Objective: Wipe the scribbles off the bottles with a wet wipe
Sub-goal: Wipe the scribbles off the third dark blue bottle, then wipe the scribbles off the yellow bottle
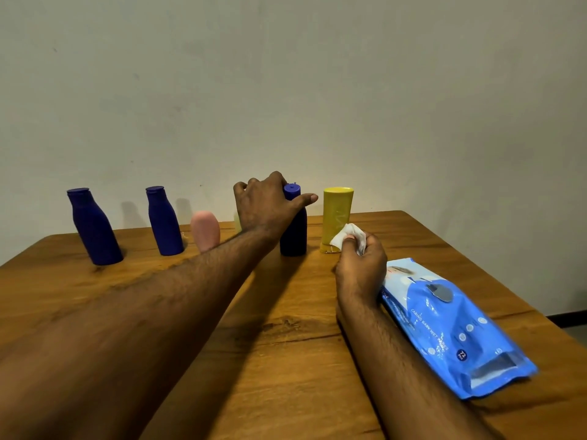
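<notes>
Several bottles stand in a row near the table's far edge. My left hand [270,206] wraps around the neck of a dark blue bottle [293,236] that stands upright on the table. Right beside it is a yellow bottle [336,214] with faint scribbles on its side. My right hand [360,265] pinches a crumpled white wet wipe [347,233], held just in front of the yellow bottle's lower part. Further left stand a pink bottle [205,231] and two more dark blue bottles [163,222] [93,228]. A pale bottle [237,222] is mostly hidden behind my left hand.
A blue pack of wet wipes [454,328] lies flat on the wooden table [286,344] to the right of my right forearm. A plain wall rises just behind the bottles. The table's right edge runs close past the pack.
</notes>
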